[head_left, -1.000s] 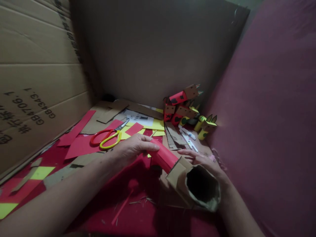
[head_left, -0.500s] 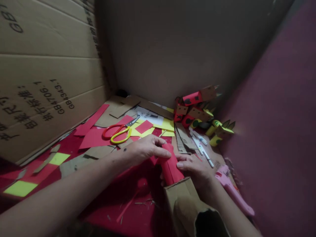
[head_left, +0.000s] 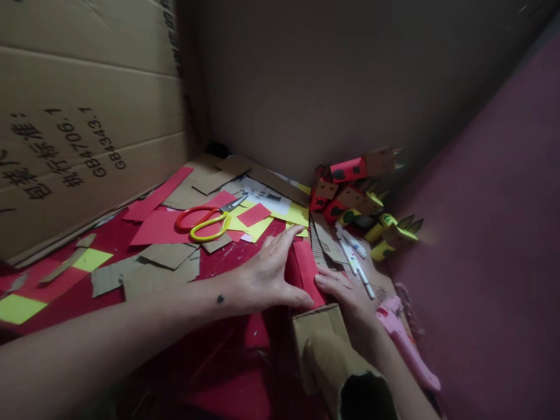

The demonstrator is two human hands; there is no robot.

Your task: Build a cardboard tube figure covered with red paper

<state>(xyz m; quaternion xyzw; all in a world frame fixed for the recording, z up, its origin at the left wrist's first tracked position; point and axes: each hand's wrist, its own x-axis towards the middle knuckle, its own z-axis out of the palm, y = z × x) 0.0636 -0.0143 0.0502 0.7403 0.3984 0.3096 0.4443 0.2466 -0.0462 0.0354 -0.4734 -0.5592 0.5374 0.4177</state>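
Note:
A red paper-wrapped tube (head_left: 308, 271) joins a brown cardboard body (head_left: 317, 326), which has a rounded snout-like roll with a dark open end toward me. My right hand (head_left: 339, 286) grips the tube from the right, its fingertips resting on the red paper. On the left side, my left hand (head_left: 271, 271) is spread wide. Its thumb touches the paper low down near the cardboard edge, and its index finger stretches forward past the tube's far end. The underside of the tube is hidden.
Scissors (head_left: 207, 223) with red and yellow handles lie on red paper. White markers (head_left: 361, 271) and a pink glue gun (head_left: 406, 341) are at the right. Several decorated cardboard figures (head_left: 350, 198) stand at the back right. A large cardboard panel (head_left: 87, 134) rises at the left.
My left hand has opened from its hold on the tube's far end, and its thumb has moved down toward the cardboard. My right hand stays on the tube. The view has shifted slightly.

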